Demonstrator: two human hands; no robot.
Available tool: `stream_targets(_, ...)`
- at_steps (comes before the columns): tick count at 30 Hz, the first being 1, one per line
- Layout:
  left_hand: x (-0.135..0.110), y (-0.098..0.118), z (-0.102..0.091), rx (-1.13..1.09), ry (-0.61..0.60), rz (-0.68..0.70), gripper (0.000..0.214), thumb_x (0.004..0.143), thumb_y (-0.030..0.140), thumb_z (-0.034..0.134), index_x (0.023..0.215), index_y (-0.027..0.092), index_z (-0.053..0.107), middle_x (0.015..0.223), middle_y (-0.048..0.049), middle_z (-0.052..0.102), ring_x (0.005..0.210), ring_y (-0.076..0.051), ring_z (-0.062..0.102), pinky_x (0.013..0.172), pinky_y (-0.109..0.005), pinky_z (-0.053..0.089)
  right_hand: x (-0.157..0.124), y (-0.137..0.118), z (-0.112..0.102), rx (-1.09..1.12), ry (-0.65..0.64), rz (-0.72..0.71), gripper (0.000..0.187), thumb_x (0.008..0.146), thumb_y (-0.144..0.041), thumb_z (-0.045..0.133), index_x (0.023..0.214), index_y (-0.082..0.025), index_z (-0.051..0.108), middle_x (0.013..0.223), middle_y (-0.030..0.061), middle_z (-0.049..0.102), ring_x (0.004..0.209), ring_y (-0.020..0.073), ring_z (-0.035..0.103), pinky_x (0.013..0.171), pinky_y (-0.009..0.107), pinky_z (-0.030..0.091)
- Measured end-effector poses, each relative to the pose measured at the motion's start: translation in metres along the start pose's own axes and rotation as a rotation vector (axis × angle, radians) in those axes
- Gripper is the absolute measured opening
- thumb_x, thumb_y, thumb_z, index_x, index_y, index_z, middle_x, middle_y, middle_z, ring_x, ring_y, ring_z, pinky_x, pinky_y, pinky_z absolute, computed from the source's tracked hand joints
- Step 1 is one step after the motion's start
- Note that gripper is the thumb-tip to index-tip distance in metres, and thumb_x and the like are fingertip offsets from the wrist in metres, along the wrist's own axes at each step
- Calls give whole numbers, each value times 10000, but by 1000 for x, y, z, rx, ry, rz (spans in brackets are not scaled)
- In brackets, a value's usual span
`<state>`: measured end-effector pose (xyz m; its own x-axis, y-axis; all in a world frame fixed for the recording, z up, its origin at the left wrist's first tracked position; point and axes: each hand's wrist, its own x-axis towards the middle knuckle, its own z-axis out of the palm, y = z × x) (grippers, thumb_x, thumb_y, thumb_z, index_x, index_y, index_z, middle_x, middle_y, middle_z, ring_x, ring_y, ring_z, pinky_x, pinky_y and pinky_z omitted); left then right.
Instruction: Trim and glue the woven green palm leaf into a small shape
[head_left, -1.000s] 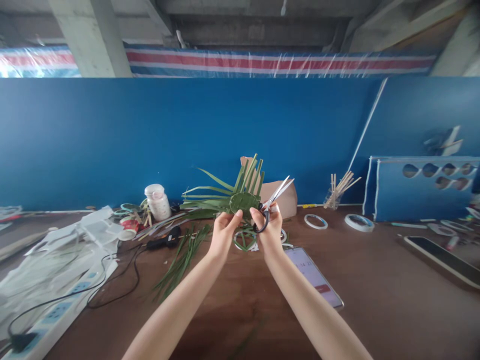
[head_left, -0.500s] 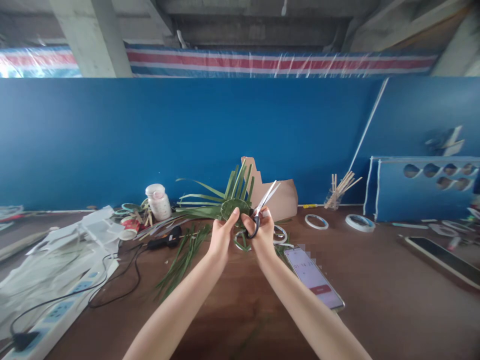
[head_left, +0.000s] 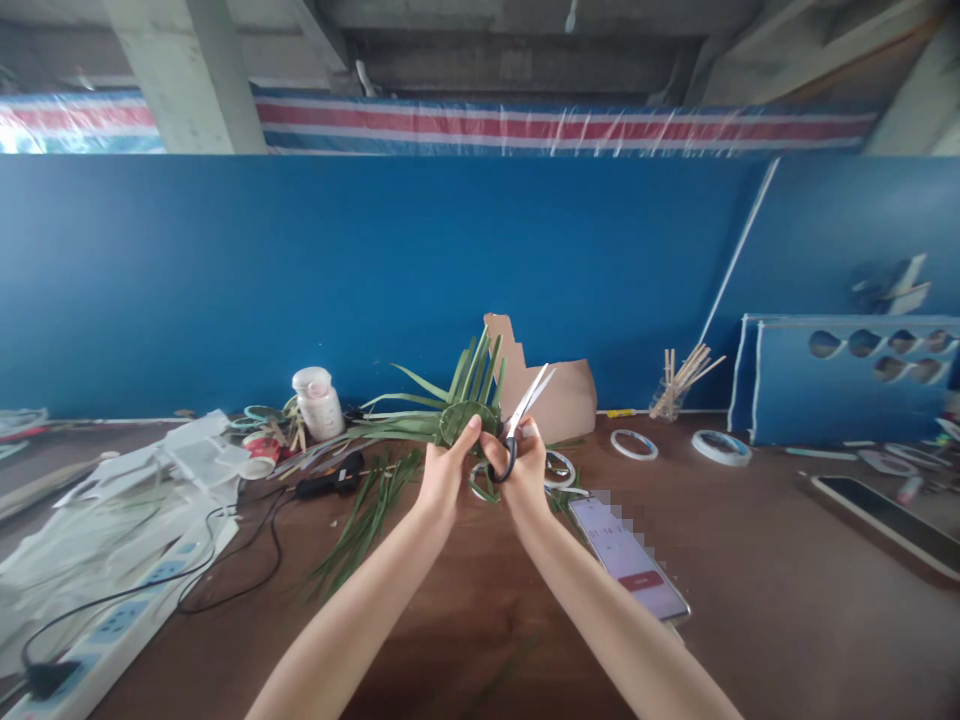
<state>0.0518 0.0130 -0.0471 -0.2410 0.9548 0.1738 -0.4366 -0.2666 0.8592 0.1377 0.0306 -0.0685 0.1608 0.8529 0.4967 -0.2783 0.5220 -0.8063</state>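
Note:
My left hand (head_left: pixel 448 458) is closed on a green woven leaf piece (head_left: pixel 459 422), thumb pressed on its round face. Long leaf strips (head_left: pixel 420 402) fan out from it to the left and upward. In my right hand (head_left: pixel 526 462) is a pair of scissors (head_left: pixel 525 402), black handles in the palm, blades pointing up and slightly parted. The right fingertips come close to the woven piece's right edge; whether they pinch it is hidden. Loose green leaf strips (head_left: pixel 371 515) lie on the brown table below and left of my hands.
A phone (head_left: pixel 630 560) lies by my right forearm. Tape rolls (head_left: pixel 634 445), a jar of sticks (head_left: pixel 667 395) and cardboard (head_left: pixel 566 395) stand behind. At left are a white bottle (head_left: pixel 318 405), a black glue gun (head_left: pixel 330 478), a power strip (head_left: pixel 120 625) and white scraps (head_left: pixel 142 485).
The leaf strips on the left have shifted inward and a little lower. The scissors have tilted slightly more upright, still in my right hand. Both hands keep nearly the same place.

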Motion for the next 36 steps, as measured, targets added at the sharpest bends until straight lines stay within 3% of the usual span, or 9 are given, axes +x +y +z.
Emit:
stream_targets(5, 6, 15, -4, 12, -12, 57, 427, 618, 337, 768, 980, 154, 636, 971, -69, 698, 955, -238, 638, 827, -326, 484, 18, -6, -13, -40, -163, 66, 382, 620, -365, 731, 708, -217, 390, 616, -57, 482, 536, 100, 473, 529, 236, 388)
stream_targets(8, 14, 23, -10, 10, -32, 31, 399, 588, 333, 788, 915, 145, 656, 904, -71, 708, 841, -231, 666, 762, -332, 499, 35, -15, -32, -142, -328, 127, 410, 578, -374, 766, 706, -210, 413, 601, -61, 480, 532, 100, 476, 523, 235, 384)
stream_targets(12, 23, 26, -18, 9, -38, 57, 393, 565, 298, 805, 897, 143, 662, 893, -65, 705, 857, -218, 658, 768, -317, 488, 52, -33, -63, -378, -515, 164, 442, 506, -404, 802, 686, -191, 459, 617, -51, 501, 545, 96, 466, 525, 233, 372)
stream_targets(15, 25, 25, -21, 27, -40, 87, 371, 559, 295, 807, 861, 131, 667, 848, -63, 703, 874, -222, 652, 806, -327, 472, 56, -45, -79, -534, -519, 209, 460, 497, -460, 791, 697, -186, 480, 614, -44, 517, 546, 103, 481, 529, 238, 374)
stream_targets(19, 26, 23, -20, 28, -59, 120, 424, 546, 314, 809, 899, 124, 671, 852, -72, 701, 886, -237, 646, 828, -354, 461, 52, -55, -86, -640, -589, 258, 456, 495, -487, 781, 696, -185, 505, 604, -31, 531, 549, 117, 495, 531, 247, 376)
stream_targets(25, 26, 17, -19, 51, -98, 126, 420, 556, 292, 805, 926, 142, 674, 908, -66, 701, 861, -217, 647, 824, -340, 465, 48, -60, -82, -672, -672, 242, 423, 544, -488, 754, 711, -187, 509, 607, -35, 518, 528, 103, 463, 518, 240, 355)
stream_targets(36, 27, 17, -22, 38, -90, 131, 389, 584, 272, 794, 931, 142, 674, 915, -66, 700, 864, -208, 649, 817, -326, 471, 51, -60, -90, -683, -697, 233, 408, 582, -477, 739, 716, -185, 489, 609, -31, 514, 551, 107, 455, 521, 233, 340)
